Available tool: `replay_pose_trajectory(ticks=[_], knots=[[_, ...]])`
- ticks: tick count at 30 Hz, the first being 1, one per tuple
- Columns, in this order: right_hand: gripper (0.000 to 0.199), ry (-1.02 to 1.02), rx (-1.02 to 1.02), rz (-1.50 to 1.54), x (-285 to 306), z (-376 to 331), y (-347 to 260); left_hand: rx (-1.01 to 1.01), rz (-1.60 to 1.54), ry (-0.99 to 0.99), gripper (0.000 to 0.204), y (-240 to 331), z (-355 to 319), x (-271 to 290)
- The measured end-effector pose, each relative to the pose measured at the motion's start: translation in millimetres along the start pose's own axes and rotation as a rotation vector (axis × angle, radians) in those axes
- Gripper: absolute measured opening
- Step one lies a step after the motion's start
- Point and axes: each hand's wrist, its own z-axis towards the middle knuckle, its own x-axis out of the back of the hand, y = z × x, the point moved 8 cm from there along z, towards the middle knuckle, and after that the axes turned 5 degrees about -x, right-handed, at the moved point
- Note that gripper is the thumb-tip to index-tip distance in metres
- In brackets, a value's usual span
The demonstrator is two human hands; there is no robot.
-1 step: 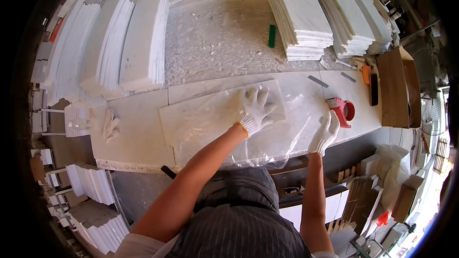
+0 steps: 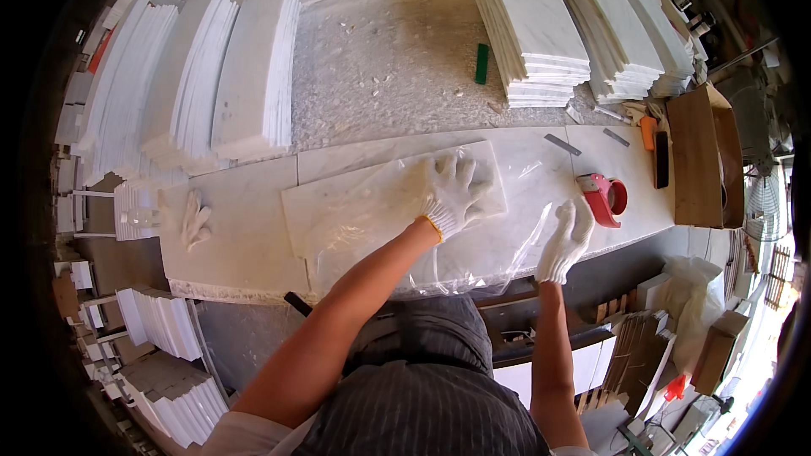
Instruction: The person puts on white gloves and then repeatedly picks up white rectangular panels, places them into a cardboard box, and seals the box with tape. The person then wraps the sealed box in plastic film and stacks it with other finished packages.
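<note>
My left hand (image 2: 458, 192), in a white knit glove, lies palm down with fingers spread on clear plastic film (image 2: 519, 241). Beneath the film is a pale marble slab (image 2: 338, 192), flat on the worktop. My right hand (image 2: 569, 241), also gloved, is raised at the film's right side. Its fingers stretch away from me, close together, and nothing shows in them. Just beyond those fingertips, apart from them, a red tape dispenser (image 2: 598, 198) rests on the worktop.
Stacked marble slabs stand at the far left (image 2: 258, 76) and far right (image 2: 536, 25). A loose glove (image 2: 196, 219) lies at left. Two metal strips (image 2: 562, 144), a green block (image 2: 481, 64) and a cardboard box (image 2: 701, 160) are beyond or to the right. The worktop's front edge (image 2: 236, 294) runs before me.
My right hand has drawn slightly back toward me and left, away from the tape dispenser. My left hand stays on the film at nearly the same spot.
</note>
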Motion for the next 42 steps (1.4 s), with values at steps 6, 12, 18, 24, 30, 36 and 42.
replay_pose_trajectory(ticks=[6,12,18,24,30,36,42], knots=[[0.040,-0.592,0.630,-0.345,-93,-111,-20,0.026,0.062,0.049,0.053,3,17,-17],[0.049,-0.384,0.539,-0.874,-97,-36,56,-0.002,-0.095,0.158,0.049,-20,-15,-6],[0.053,-0.453,0.581,-0.992,-99,-26,73,0.707,-0.062,0.601,0.066,-125,-175,7],[0.052,-0.497,0.627,-0.933,-105,-28,65,0.963,-0.198,0.546,0.054,-161,-270,-20],[0.050,-0.524,0.716,-0.924,-112,-30,55,0.929,-0.317,0.740,0.021,-171,-288,-29],[0.046,-0.656,0.851,-0.935,-137,-55,37,1.218,-0.371,0.636,0.019,-161,-359,-57],[0.045,-0.738,0.875,-0.855,-152,-65,29,1.234,-0.290,0.534,0.027,-120,-390,-58]])
